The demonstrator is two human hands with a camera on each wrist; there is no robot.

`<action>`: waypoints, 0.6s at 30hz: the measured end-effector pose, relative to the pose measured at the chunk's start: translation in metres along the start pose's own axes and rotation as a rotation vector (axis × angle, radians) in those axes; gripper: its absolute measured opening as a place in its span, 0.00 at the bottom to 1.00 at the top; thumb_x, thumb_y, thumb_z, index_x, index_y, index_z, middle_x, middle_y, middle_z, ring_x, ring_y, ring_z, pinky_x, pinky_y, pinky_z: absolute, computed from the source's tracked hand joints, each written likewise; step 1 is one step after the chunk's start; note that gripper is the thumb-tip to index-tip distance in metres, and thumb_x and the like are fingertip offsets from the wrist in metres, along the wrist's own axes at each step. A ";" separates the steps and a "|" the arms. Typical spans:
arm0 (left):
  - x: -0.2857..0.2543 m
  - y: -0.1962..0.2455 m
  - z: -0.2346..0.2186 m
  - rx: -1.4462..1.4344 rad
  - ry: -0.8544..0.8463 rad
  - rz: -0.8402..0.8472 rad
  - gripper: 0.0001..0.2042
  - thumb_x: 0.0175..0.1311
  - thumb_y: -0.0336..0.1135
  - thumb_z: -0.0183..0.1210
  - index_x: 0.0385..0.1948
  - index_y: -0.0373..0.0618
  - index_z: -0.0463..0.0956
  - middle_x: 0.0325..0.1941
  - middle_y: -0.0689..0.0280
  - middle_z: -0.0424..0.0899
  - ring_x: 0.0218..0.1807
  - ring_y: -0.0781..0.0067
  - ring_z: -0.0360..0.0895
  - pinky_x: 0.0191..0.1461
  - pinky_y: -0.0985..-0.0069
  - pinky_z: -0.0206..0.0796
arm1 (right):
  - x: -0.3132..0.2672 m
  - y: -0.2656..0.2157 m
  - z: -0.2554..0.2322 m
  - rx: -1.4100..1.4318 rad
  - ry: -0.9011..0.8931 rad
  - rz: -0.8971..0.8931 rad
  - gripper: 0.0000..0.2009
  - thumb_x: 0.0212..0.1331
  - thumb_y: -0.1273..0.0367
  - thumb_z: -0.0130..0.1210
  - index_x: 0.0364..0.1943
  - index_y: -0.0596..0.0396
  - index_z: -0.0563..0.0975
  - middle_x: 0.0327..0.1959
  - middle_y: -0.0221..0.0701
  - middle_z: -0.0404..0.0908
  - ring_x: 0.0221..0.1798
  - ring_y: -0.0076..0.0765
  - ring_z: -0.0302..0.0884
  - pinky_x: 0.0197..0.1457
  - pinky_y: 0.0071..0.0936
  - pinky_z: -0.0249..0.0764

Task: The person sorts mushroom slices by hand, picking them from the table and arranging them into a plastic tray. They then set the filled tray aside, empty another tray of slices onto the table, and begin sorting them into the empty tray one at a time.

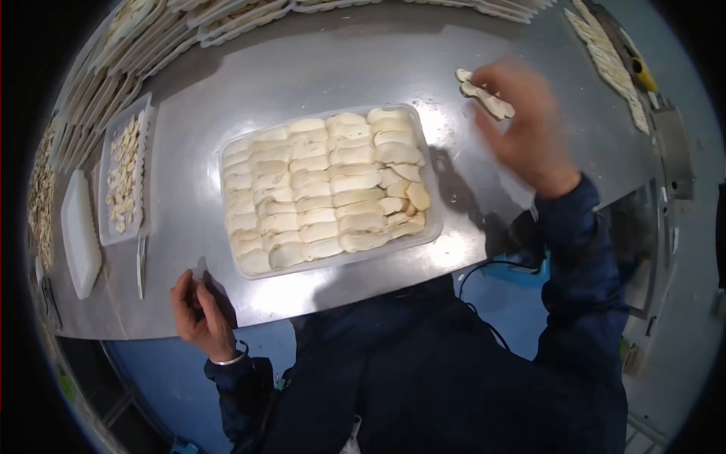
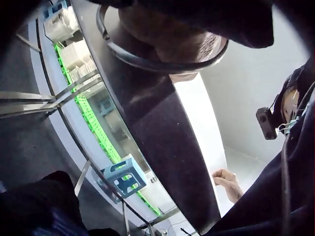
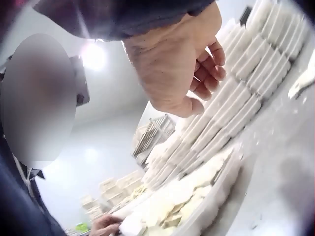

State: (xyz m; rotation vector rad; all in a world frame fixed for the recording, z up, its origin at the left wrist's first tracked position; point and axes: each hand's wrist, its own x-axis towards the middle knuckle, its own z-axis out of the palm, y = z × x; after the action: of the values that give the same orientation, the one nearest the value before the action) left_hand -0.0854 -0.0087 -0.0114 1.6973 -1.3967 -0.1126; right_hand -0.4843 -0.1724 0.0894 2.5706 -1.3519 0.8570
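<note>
A clear plastic tray lies on the steel table, filled with overlapping rows of pale slices that look like mushroom. Smaller, uneven pieces fill its right side. Beyond the tray to the right, my right hand is blurred beside a few loose slices on the table. In the right wrist view that hand has loosely bent fingers with nothing between them. My left hand rests at the table's front edge, fingers loosely curled, holding nothing; its fingers are hidden in the left wrist view.
Left of the full tray stand a tray of small pieces, a white lid-like tray and a metal tweezer-like tool. Stacked filled trays line the back left. A row of slices lies along the far right edge.
</note>
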 end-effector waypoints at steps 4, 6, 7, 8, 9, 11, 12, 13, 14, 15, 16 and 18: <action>0.001 -0.002 0.002 -0.010 0.003 0.001 0.10 0.66 0.23 0.52 0.46 0.33 0.74 0.34 0.67 0.74 0.32 0.82 0.68 0.36 0.86 0.61 | -0.003 0.092 -0.005 -0.236 -0.162 0.177 0.10 0.52 0.69 0.54 0.36 0.59 0.77 0.33 0.40 0.77 0.37 0.50 0.76 0.43 0.42 0.71; 0.000 -0.003 0.002 -0.034 0.019 -0.013 0.10 0.66 0.23 0.52 0.46 0.33 0.75 0.34 0.67 0.74 0.32 0.82 0.68 0.36 0.86 0.61 | -0.005 0.105 0.010 -0.216 -0.249 0.210 0.11 0.52 0.68 0.53 0.37 0.60 0.77 0.33 0.41 0.78 0.38 0.51 0.76 0.44 0.43 0.71; -0.001 -0.003 0.002 -0.035 0.019 -0.014 0.10 0.66 0.23 0.52 0.46 0.33 0.75 0.34 0.67 0.74 0.32 0.82 0.67 0.36 0.86 0.60 | -0.002 0.105 0.019 -0.170 -0.261 0.218 0.12 0.51 0.68 0.53 0.38 0.60 0.77 0.33 0.41 0.78 0.38 0.51 0.76 0.45 0.42 0.71; -0.001 -0.003 0.002 -0.034 0.019 -0.015 0.10 0.66 0.23 0.52 0.46 0.33 0.75 0.34 0.67 0.74 0.31 0.83 0.67 0.36 0.86 0.60 | 0.000 0.106 0.027 -0.123 -0.272 0.226 0.13 0.51 0.68 0.53 0.39 0.60 0.78 0.33 0.41 0.78 0.39 0.51 0.76 0.45 0.42 0.71; -0.001 -0.003 0.001 -0.031 0.017 -0.015 0.10 0.66 0.23 0.52 0.46 0.33 0.75 0.34 0.67 0.75 0.31 0.83 0.67 0.35 0.87 0.60 | 0.003 0.108 0.033 -0.109 -0.291 0.255 0.11 0.51 0.68 0.53 0.36 0.61 0.77 0.33 0.41 0.78 0.38 0.51 0.76 0.44 0.42 0.71; 0.000 -0.003 -0.001 -0.019 0.010 -0.009 0.10 0.65 0.23 0.52 0.46 0.34 0.75 0.34 0.67 0.75 0.30 0.83 0.67 0.34 0.87 0.59 | 0.004 0.114 0.040 -0.134 -0.364 0.290 0.11 0.51 0.67 0.53 0.34 0.61 0.76 0.33 0.42 0.78 0.37 0.51 0.76 0.43 0.42 0.71; 0.000 -0.004 -0.001 -0.016 0.004 -0.006 0.10 0.65 0.22 0.52 0.46 0.34 0.75 0.35 0.67 0.75 0.30 0.84 0.66 0.34 0.87 0.59 | 0.004 0.116 0.042 -0.148 -0.401 0.309 0.11 0.51 0.67 0.53 0.34 0.61 0.76 0.34 0.42 0.78 0.37 0.51 0.76 0.42 0.41 0.71; 0.001 -0.004 0.000 -0.015 0.006 0.002 0.10 0.65 0.22 0.52 0.46 0.34 0.75 0.34 0.67 0.75 0.29 0.84 0.66 0.34 0.87 0.59 | 0.004 0.117 0.043 -0.132 -0.389 0.315 0.10 0.50 0.67 0.53 0.33 0.60 0.76 0.33 0.42 0.78 0.36 0.50 0.76 0.41 0.41 0.71; 0.001 -0.004 0.000 -0.015 0.007 0.008 0.10 0.65 0.22 0.52 0.46 0.34 0.75 0.34 0.67 0.75 0.29 0.84 0.66 0.33 0.87 0.58 | 0.003 0.118 0.043 -0.116 -0.379 0.321 0.10 0.50 0.67 0.53 0.32 0.60 0.75 0.33 0.42 0.78 0.36 0.50 0.76 0.41 0.41 0.70; 0.001 -0.004 0.000 -0.015 0.008 0.013 0.10 0.65 0.22 0.53 0.46 0.34 0.75 0.34 0.67 0.74 0.29 0.84 0.65 0.33 0.87 0.58 | 0.003 0.119 0.044 -0.101 -0.369 0.326 0.10 0.50 0.67 0.54 0.31 0.60 0.75 0.32 0.42 0.78 0.35 0.50 0.76 0.40 0.40 0.70; 0.001 -0.004 0.000 -0.010 0.006 0.014 0.10 0.65 0.22 0.53 0.46 0.34 0.75 0.34 0.67 0.74 0.29 0.84 0.65 0.33 0.87 0.58 | 0.002 0.120 0.043 -0.086 -0.372 0.346 0.10 0.49 0.67 0.54 0.30 0.60 0.75 0.31 0.42 0.77 0.34 0.50 0.75 0.39 0.40 0.70; 0.001 -0.002 0.000 0.004 0.005 0.016 0.10 0.64 0.22 0.53 0.46 0.34 0.75 0.34 0.68 0.74 0.28 0.84 0.65 0.33 0.87 0.58 | 0.002 0.120 0.042 -0.055 -0.378 0.383 0.09 0.49 0.67 0.55 0.30 0.59 0.74 0.29 0.42 0.76 0.33 0.50 0.75 0.38 0.40 0.70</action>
State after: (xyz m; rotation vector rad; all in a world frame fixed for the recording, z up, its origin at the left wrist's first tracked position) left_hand -0.0831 -0.0095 -0.0121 1.6885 -1.4068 -0.0966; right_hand -0.5597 -0.2605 0.0367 2.5589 -1.9862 0.3686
